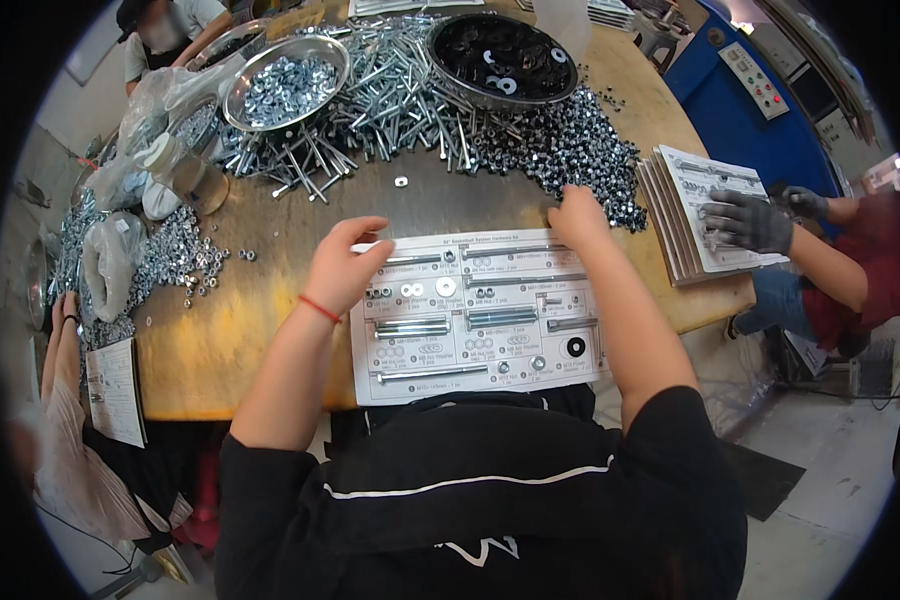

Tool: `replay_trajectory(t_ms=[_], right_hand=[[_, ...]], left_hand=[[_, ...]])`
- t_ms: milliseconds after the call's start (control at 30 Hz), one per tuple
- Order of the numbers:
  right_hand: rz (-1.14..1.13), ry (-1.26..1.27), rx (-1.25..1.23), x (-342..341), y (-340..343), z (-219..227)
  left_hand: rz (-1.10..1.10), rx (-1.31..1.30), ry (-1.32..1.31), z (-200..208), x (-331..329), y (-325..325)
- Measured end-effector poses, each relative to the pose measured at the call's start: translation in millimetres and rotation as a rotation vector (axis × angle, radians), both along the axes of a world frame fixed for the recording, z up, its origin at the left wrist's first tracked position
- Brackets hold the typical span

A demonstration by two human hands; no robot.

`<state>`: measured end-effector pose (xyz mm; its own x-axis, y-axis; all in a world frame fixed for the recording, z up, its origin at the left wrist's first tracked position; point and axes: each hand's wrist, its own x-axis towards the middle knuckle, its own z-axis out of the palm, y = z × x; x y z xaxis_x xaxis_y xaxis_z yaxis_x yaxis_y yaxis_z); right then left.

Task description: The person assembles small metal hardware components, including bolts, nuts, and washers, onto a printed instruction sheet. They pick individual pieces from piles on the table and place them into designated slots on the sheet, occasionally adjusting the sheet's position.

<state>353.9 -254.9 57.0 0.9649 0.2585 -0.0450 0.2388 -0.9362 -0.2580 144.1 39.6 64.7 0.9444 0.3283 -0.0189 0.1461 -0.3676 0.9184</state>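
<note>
A printed hardware card (450, 390) lies in front of me at the table's near edge. Bolts (500, 318), small nuts, pale washers (446, 286) and a black ring washer (576, 347) rest in its printed fields. My left hand (345, 265) is at the card's upper left corner, thumb and fingers apart, with nothing seen between them. Beyond the upper right corner, my right hand (580, 218) has its fingertips pinched together by the pile of dark nuts (560, 140); whatever they hold is hidden. One loose nut (401, 182) lies alone above the card.
Loose bolts (395, 80) heap at the back, beside bowls of nuts (290, 90) and black washers (500, 60). More nuts (185, 255) and a plastic jar (195, 178) stand left. At right, a co-worker's gloved hand (755, 222) touches stacked cards (685, 265). Other people work left and far left.
</note>
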Motion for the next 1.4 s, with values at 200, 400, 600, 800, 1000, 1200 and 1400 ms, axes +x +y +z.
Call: replay_trajectory(t_ms=[200, 400, 600, 800, 1000, 1200, 1400], right_hand=[[0.056, -0.076, 0.128, 27.3, 57.0, -24.0], [0.441, 0.081, 0.37, 5.4, 70.4, -24.4], [0.411, 0.07, 0.352, 4.7, 56.2, -31.4], [0.451, 0.025, 0.326, -4.3, 57.6, -21.1], [0.511, -0.045, 0.328, -5.3, 62.1, -26.8], [0.604, -0.147, 0.368, -14.0, 63.6, -19.3], [0.681, -0.267, 0.208, -17.1, 69.9, -19.4]], left_hand=[[-0.137, 0.183, 0.105, -15.2, 85.0, -22.7], [-0.145, 0.463, 0.152, -31.1, 130.9, -60.8], [-0.174, 0.43, 0.161, -32.3, 128.6, -50.8], [-0.178, 0.439, 0.142, -31.7, 125.9, -50.4], [-0.213, 0.476, 0.174, -35.3, 130.6, -48.9], [-0.235, 0.429, 0.212, -34.7, 130.9, -43.6], [-0.257, 0.502, 0.122, -37.3, 125.8, -42.9]])
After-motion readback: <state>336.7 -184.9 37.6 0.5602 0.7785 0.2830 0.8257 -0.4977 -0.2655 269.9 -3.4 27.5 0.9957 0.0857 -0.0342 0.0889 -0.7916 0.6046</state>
